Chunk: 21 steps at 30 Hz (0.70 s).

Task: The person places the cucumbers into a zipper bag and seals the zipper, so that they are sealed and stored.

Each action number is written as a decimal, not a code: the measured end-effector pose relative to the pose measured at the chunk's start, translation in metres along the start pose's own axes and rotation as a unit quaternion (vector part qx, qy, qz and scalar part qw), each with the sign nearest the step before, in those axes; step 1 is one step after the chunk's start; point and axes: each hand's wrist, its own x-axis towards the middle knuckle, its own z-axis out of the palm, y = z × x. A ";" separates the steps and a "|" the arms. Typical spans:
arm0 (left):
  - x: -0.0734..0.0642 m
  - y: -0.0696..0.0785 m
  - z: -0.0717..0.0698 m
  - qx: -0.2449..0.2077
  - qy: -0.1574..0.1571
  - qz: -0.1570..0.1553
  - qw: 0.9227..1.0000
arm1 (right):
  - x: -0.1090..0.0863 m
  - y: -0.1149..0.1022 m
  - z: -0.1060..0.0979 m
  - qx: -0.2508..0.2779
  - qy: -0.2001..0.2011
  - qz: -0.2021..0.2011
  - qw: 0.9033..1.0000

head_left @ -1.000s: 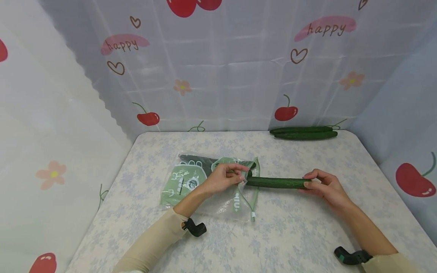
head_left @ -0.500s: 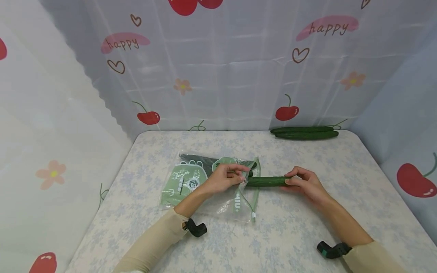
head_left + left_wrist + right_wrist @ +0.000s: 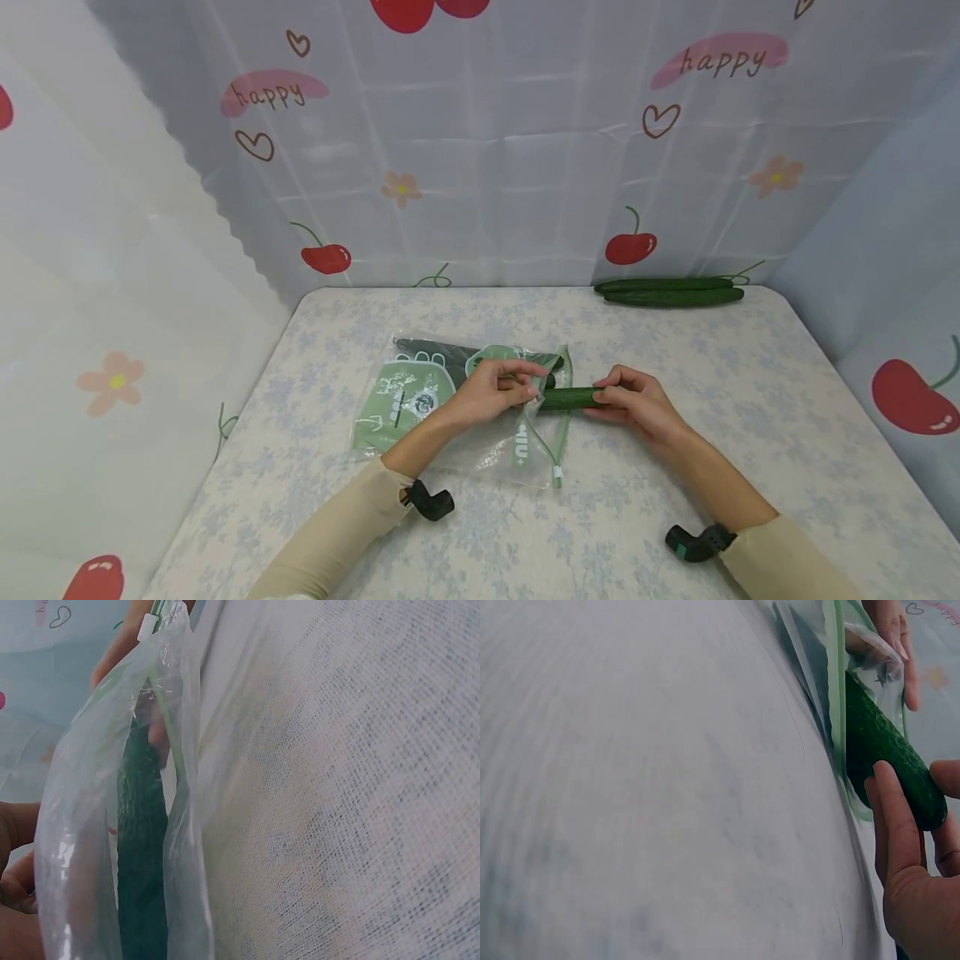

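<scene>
My right hand (image 3: 641,407) pinches the near end of a dark green cucumber (image 3: 567,398). Most of that cucumber lies inside a clear plastic zip bag (image 3: 480,454) with green print and a green zip edge. At the bag's mouth, my left hand (image 3: 491,390) pinches the upper film and lifts it. In the left wrist view the cucumber (image 3: 142,847) shows through the parted film. The right wrist view has fingers round the cucumber's rounded end (image 3: 900,761), just outside the green zip edge (image 3: 836,697). Other cucumbers (image 3: 442,348) lie in the bag along its far side, partly hidden by print.
Two more cucumbers (image 3: 671,292) lie side by side at the table's far right edge. A floral cloth covers the table (image 3: 600,517). Printed curtains (image 3: 480,167) stand behind it and at both sides. Each wrist carries a small black camera.
My right hand has moved left, pushing the cucumber deeper into the bag, so a much shorter length sticks out. The left hand has stayed at the bag's mouth.
</scene>
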 end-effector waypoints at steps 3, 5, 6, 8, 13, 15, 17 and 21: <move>0.001 0.000 0.000 0.002 0.001 0.000 1.000 | 0.003 0.001 0.007 0.003 0.001 0.004 1.000; 0.001 0.000 0.001 0.005 0.002 0.001 1.000 | 0.005 0.002 0.011 0.004 0.002 0.005 1.000; 0.001 0.000 0.001 0.005 0.001 0.002 1.000 | 0.006 0.003 0.013 0.003 0.003 0.005 1.000; 0.001 0.000 0.000 0.005 0.001 0.003 1.000 | 0.009 0.004 0.017 0.000 0.003 0.003 1.000; 0.000 0.001 0.001 0.006 0.000 0.006 1.000 | 0.013 0.006 0.025 0.006 0.003 0.011 1.000; 0.000 0.001 0.001 0.008 0.001 0.007 1.000 | 0.013 0.005 0.029 0.013 0.005 0.016 1.000; 0.000 0.002 0.001 0.011 0.001 0.008 1.000 | 0.013 0.004 0.033 0.018 0.008 0.021 1.000; 0.000 0.003 0.001 0.011 0.005 0.006 1.000 | 0.013 0.004 0.040 -0.031 0.001 0.018 0.999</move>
